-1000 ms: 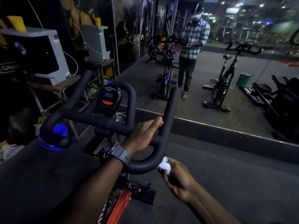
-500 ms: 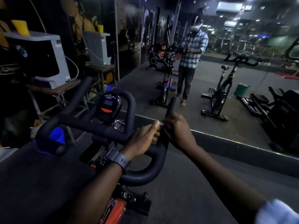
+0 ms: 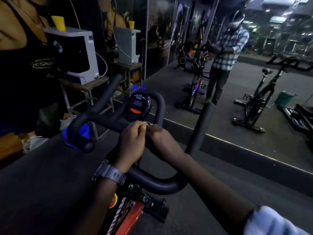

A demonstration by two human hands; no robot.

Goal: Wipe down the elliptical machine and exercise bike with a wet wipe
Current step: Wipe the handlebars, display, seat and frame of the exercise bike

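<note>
Head view: the exercise bike's black handlebar [image 3: 108, 122] fills the centre, its console [image 3: 138, 107] just beyond the crossbar. Both hands meet on that crossbar: the left hand [image 3: 131, 141] curls over it, and the right hand [image 3: 162, 141] curls beside it, touching; the wet wipe is hidden, so whether the right hand holds it cannot be told. A yellow cup [image 3: 58, 22] stands on a white machine [image 3: 76, 53] at left; its contents are unseen. Half a second ago the right hand gripped the right upright bar [image 3: 200, 126], now bare. Open dark floor [image 3: 42, 192] lies on both sides, up to the mirror's base [image 3: 254, 160].
</note>
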